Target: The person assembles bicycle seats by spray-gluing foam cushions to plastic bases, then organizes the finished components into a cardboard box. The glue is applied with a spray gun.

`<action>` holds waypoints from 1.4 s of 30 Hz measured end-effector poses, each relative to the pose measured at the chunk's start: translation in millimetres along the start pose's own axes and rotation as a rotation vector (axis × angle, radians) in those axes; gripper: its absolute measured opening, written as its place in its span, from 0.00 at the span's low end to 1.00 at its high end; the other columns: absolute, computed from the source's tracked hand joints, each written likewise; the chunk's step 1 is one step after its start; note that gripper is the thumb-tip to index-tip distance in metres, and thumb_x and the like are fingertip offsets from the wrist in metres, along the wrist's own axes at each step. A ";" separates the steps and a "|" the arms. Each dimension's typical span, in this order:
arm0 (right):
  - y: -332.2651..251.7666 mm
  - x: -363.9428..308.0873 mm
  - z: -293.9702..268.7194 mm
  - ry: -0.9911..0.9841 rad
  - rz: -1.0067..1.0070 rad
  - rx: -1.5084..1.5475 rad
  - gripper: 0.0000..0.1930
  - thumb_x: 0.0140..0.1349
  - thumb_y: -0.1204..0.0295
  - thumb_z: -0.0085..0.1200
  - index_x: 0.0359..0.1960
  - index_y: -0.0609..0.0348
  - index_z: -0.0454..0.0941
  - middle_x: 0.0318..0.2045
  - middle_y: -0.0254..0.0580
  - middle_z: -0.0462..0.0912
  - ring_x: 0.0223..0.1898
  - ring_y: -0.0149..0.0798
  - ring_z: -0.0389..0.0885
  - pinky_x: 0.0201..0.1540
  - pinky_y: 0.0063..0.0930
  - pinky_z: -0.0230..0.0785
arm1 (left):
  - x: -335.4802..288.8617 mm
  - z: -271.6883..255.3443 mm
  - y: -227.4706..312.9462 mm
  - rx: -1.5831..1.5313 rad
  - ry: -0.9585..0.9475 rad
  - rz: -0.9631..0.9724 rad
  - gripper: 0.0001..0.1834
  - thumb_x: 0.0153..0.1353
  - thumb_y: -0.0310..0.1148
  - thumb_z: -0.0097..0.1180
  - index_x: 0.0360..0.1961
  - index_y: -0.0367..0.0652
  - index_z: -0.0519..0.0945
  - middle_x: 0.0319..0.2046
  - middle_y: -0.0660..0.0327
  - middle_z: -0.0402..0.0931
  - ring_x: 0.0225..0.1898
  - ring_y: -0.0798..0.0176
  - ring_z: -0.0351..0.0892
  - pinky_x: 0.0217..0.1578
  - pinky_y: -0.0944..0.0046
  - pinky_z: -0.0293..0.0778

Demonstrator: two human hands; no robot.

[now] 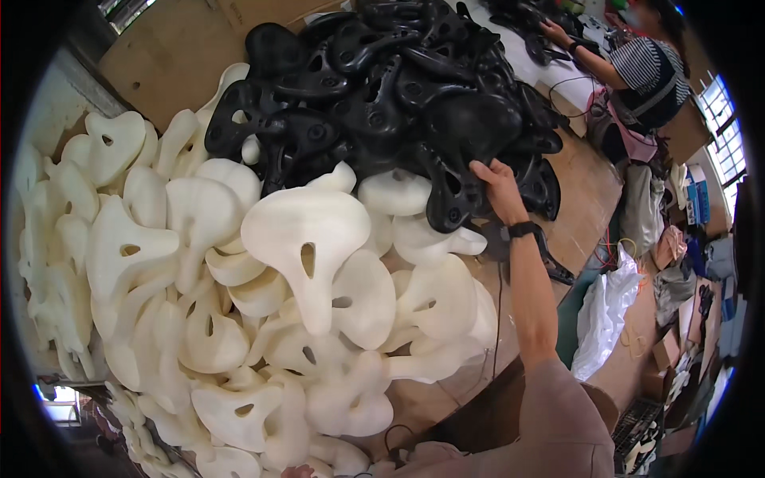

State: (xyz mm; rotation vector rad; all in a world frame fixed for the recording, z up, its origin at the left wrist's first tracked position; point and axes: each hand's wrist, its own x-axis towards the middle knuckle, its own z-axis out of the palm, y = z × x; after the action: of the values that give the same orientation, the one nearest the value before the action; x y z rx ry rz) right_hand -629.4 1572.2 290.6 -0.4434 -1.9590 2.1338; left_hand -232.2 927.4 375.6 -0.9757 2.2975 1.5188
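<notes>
My right hand reaches forward to the near right side of a heap of black saddle shells. Its fingers are closed round the narrow end of one black saddle shell, whose broad rounded end points away from me. Below and left of the heap lie many cream foam saddle pads, several with a slot in the middle. Of my left hand only a sliver shows at the lower edge, near the closest pads; its fingers are hidden.
Brown board forms the work surface on the right. A crumpled white plastic bag lies beyond its edge, among boxes and cloth. At the far right a person in a striped top handles black pieces. Thin cables hang nearby.
</notes>
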 end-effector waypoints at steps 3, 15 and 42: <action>8.2 -1.2 -11.7 -0.088 0.063 0.347 0.19 0.65 0.66 0.64 0.49 0.70 0.81 0.42 0.36 0.86 0.45 0.33 0.81 0.54 0.26 0.69 | 1.9 -2.3 -10.4 -0.001 0.016 -0.023 0.30 0.70 0.33 0.59 0.66 0.27 0.66 0.53 0.46 0.80 0.51 0.55 0.82 0.49 0.58 0.82; 38.8 52.8 -14.9 -0.253 0.081 -0.523 0.38 0.60 0.50 0.60 0.65 0.65 0.72 0.60 0.52 0.77 0.64 0.49 0.72 0.67 0.34 0.59 | 14.9 9.1 6.0 0.041 -0.070 0.056 0.22 0.70 0.36 0.59 0.58 0.32 0.75 0.49 0.51 0.81 0.48 0.57 0.82 0.49 0.58 0.80; -122.9 -97.8 103.4 -0.352 -0.205 -0.347 0.34 0.60 0.71 0.59 0.68 0.71 0.66 0.60 0.49 0.77 0.58 0.44 0.76 0.63 0.31 0.64 | 14.3 -14.4 -15.7 -0.089 0.039 0.143 0.20 0.66 0.29 0.61 0.58 0.37 0.77 0.42 0.57 0.86 0.43 0.65 0.85 0.45 0.64 0.81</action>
State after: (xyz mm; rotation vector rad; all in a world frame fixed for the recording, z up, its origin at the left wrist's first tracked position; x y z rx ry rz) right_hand -581.0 1452.9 427.7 0.0927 -2.4580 1.8448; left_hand -230.7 905.1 363.0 -0.8860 2.3912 1.6851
